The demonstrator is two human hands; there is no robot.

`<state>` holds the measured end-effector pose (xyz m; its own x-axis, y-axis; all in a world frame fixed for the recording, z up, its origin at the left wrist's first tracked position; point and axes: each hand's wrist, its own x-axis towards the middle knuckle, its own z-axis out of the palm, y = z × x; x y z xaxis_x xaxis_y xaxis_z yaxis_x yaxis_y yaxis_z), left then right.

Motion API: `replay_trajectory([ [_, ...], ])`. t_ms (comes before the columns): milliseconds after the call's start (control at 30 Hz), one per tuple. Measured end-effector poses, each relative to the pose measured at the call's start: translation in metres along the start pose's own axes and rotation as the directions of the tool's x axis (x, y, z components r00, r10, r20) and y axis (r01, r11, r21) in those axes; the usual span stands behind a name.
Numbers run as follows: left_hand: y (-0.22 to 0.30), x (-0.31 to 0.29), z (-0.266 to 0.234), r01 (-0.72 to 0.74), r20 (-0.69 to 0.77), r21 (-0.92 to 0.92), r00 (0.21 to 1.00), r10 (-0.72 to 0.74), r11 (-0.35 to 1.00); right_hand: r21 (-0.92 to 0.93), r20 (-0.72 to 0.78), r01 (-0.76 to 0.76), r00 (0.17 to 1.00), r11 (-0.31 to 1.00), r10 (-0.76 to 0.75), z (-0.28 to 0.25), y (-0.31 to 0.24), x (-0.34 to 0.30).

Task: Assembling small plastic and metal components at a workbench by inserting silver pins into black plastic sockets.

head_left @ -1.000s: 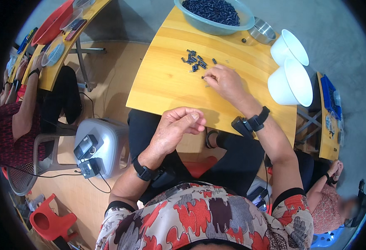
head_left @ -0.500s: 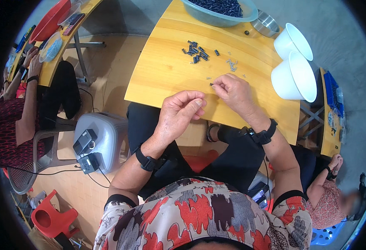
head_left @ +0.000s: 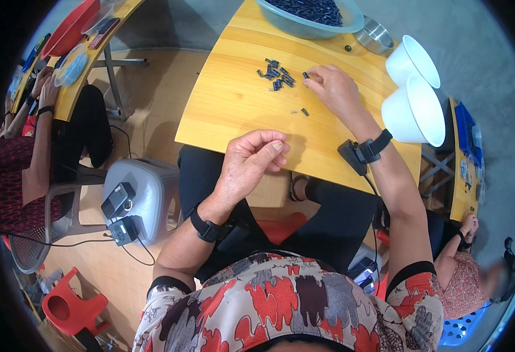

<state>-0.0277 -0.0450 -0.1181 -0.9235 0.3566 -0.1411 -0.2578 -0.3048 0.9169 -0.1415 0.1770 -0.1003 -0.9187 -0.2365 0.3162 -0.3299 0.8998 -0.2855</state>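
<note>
My right hand [head_left: 335, 88] reaches over the yellow table, thumb and forefinger closed at a small dark cylindrical part [head_left: 305, 75]. To its left lies a loose pile of similar dark parts [head_left: 275, 74], some with silvery ends. Nearer to me, another small dark piece [head_left: 305, 111] rests beside a tiny silver piece [head_left: 294, 111]. My left hand [head_left: 254, 155] hovers at the table's near edge, thumb pressed to curled fingers. Whatever it may hold is hidden.
A pale basin [head_left: 351, 26] full of dark parts stands at the far edge, next to a metal bowl [head_left: 375, 34]. Two white tubs [head_left: 413, 111] line the right side. A grey stool [head_left: 146, 199] with black devices is at left. Other people sit at tables on both sides.
My right hand has moved away from me to the dark part near the pile. The small dark piece it held now lies on the table. My left hand has barely moved.
</note>
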Motion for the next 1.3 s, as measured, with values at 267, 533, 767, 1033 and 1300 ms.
replay_trajectory([
  [267, 0.001, -0.001, -0.001, 0.018, 0.017, -0.050, 1.000, -0.018, 0.999, -0.059, 0.034, 0.020, 0.999, 0.998, -0.018, 0.009, 0.003, 0.008],
  [533, 0.006, -0.004, 0.002, 0.058, -0.020, -0.148, 0.998, -0.062, 0.987, 0.371, -0.004, -0.166, 0.984, 0.914, 0.180, -0.021, -0.052, -0.042],
  [767, 0.002, -0.003, 0.012, 0.049, 0.012, -0.345, 0.999, -0.048, 0.937, 0.779, 0.152, -0.298, 0.943, 0.551, 0.296, -0.020, -0.094, -0.093],
  [1033, -0.001, -0.011, 0.009, 0.037, -0.038, -0.194, 0.998, -0.045, 0.980, 0.753, 0.130, -0.247, 0.965, 0.610, 0.229, -0.020, -0.097, -0.105],
  [1300, 0.001, -0.023, 0.006, 0.087, -0.017, -0.156, 0.996, -0.091, 0.984, 0.322, -0.039, -0.005, 0.999, 0.947, 0.019, -0.010, -0.060, -0.070],
])
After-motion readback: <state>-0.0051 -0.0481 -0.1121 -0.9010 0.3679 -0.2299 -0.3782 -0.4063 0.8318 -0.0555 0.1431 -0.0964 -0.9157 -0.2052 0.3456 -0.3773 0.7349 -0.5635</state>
